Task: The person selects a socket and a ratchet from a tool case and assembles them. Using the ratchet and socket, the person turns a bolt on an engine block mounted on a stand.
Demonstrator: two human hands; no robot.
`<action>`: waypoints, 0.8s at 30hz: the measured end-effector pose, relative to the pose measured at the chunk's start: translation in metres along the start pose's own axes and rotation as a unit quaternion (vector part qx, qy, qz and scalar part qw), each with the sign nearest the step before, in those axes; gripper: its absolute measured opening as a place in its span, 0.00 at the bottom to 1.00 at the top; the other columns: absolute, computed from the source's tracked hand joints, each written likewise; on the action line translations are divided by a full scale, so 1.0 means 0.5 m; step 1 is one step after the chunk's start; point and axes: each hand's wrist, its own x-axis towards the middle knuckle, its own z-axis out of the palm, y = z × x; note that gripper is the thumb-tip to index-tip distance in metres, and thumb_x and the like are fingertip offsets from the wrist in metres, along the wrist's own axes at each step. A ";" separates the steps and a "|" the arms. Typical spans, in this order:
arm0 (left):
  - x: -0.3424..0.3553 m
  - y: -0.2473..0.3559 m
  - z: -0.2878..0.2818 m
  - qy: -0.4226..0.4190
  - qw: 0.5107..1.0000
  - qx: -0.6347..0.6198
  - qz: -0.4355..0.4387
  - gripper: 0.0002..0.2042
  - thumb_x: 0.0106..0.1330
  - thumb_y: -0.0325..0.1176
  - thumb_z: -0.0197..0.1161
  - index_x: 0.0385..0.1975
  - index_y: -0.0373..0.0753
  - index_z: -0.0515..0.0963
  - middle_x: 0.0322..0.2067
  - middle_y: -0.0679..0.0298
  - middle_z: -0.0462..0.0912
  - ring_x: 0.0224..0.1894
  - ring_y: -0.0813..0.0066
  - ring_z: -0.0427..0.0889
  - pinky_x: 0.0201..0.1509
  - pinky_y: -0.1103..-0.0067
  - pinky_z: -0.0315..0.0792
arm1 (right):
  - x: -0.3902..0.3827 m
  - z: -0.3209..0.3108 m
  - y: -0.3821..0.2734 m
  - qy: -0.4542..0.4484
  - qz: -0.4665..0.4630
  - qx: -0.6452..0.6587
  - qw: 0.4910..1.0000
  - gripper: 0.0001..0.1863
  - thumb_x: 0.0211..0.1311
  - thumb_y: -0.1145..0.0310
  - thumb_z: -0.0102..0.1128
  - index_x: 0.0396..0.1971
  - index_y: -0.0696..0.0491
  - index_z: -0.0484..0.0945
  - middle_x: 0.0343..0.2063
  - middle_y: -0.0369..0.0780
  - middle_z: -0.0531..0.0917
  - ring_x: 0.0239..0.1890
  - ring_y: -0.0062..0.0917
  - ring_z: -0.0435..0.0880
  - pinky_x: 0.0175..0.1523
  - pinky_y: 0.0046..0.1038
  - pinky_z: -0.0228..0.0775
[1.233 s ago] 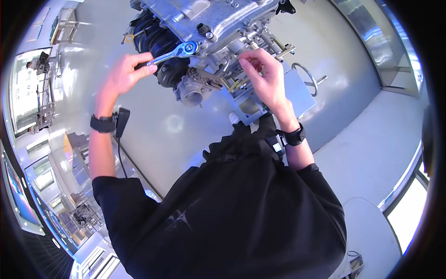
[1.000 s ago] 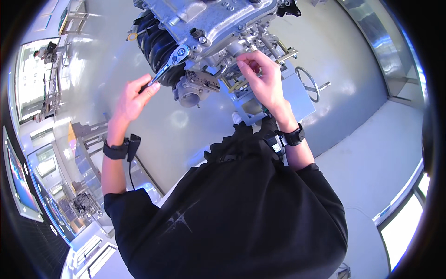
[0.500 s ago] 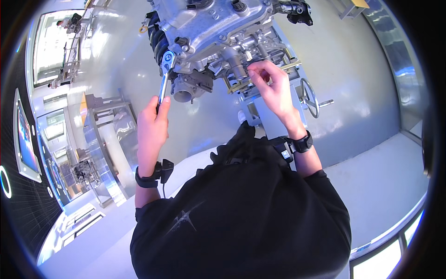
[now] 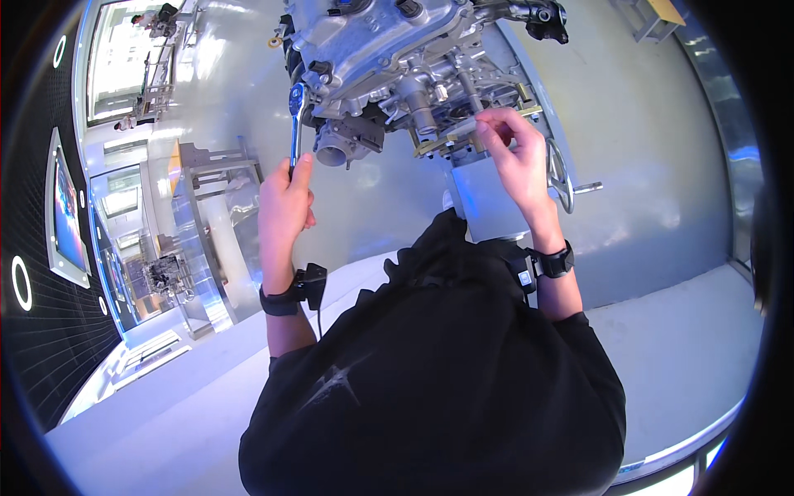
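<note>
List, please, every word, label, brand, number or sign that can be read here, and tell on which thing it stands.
No word, label, brand or number is readable.
Black shirt: pale star-shaped mark, no legible letters.
Wall screen: too small and blurred to read.
Engine, ratchet wrench: no legible marking.

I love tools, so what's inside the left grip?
The left grip holds a ratchet. Its shiny head and part of its handle stick out; the rest is covered.
</note>
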 end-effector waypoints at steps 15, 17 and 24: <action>0.178 -0.130 -0.085 -0.032 0.985 0.095 0.139 0.16 0.70 0.45 0.58 0.28 0.37 0.73 0.13 0.73 0.61 0.15 0.85 0.60 0.19 0.80 0.55 | -0.020 -0.090 0.036 0.105 0.021 0.011 0.994 0.07 0.62 0.73 0.62 0.39 0.57 0.81 0.26 0.32 0.82 0.23 0.11 0.68 0.30 0.18 0.63; 0.203 -0.130 -0.091 -0.022 0.975 0.138 0.171 0.16 0.70 0.44 0.58 0.28 0.36 0.72 0.13 0.71 0.60 0.17 0.84 0.59 0.21 0.79 0.55 | -0.020 -0.085 0.037 0.109 0.023 0.009 0.994 0.07 0.62 0.73 0.62 0.39 0.57 0.81 0.26 0.32 0.81 0.23 0.10 0.68 0.30 0.17 0.63; 0.281 -0.115 -0.122 -0.045 0.938 0.202 0.279 0.16 0.70 0.41 0.58 0.29 0.32 0.68 0.16 0.64 0.58 0.22 0.78 0.57 0.25 0.76 0.57 | -0.006 -0.001 0.022 0.013 -0.005 0.004 1.000 0.08 0.62 0.74 0.61 0.40 0.56 0.81 0.24 0.31 0.79 0.23 0.10 0.68 0.29 0.17 0.62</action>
